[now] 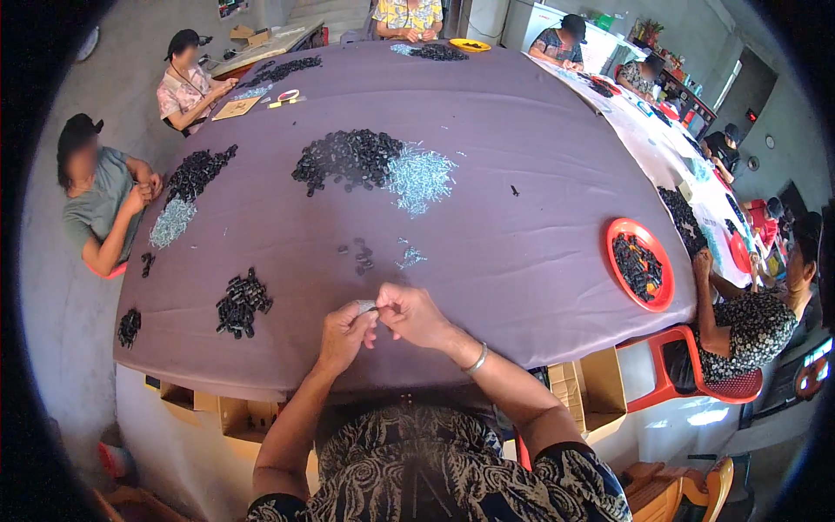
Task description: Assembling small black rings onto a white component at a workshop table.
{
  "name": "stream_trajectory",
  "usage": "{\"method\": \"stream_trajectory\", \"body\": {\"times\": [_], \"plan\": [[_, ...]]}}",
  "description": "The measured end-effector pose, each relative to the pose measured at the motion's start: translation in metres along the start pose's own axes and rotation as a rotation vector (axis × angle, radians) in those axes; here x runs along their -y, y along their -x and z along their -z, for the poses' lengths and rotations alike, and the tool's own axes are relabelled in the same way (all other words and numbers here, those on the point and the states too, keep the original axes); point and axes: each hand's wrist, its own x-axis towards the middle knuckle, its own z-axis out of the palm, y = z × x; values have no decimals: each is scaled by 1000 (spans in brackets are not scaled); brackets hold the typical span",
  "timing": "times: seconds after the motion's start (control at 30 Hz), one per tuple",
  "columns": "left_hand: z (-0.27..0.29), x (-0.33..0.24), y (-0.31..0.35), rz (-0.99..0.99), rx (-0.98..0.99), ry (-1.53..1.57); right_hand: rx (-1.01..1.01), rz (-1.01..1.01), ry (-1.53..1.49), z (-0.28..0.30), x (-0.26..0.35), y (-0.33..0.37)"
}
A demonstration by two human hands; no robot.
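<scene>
My left hand [345,337] and my right hand [412,315] meet over the near edge of the cloth-covered table. Both are closed in a pinch, fingertips touching or nearly so. A small dark piece shows between them, mostly hidden by the fingers. Something greyish wraps a finger of the left hand. Just beyond the hands lie a few loose black plastic pieces [358,256] and a small scatter of silvery screws [411,255]. Farther off, a large heap of black pieces [344,162] touches a heap of screws [419,180]. Left of my hands is a smaller pile of black parts [243,303].
An orange-red plate [666,277] of black parts stands at the right. Several people sit around this table and a white-covered table [639,143] with similar piles. Cardboard boxes [602,388] stand under the near edge, beside a red chair [665,370].
</scene>
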Motion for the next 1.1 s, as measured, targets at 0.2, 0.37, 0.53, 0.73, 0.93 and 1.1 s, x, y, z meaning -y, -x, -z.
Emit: {"method": "stream_trajectory", "body": {"times": [0.2, 0.37, 0.53, 0.73, 0.93, 1.1], "plan": [[2, -2, 1, 19, 30, -59, 45, -7, 41, 5, 5, 1], [6, -1, 0, 22, 135, -153, 30, 7, -2, 4, 1, 0], [11, -2, -2, -12, 207, -119, 30, -4, 65, 6, 5, 1], [1, 0, 1, 14, 111, -120, 4, -32, 42, 4, 0, 1], [-4, 1, 2, -12, 41, -119, -92, 133, 122, -5, -5, 1], [-8, 1, 5, -54, -17, -132, -141, 106, 161, -13, -3, 3]]}}
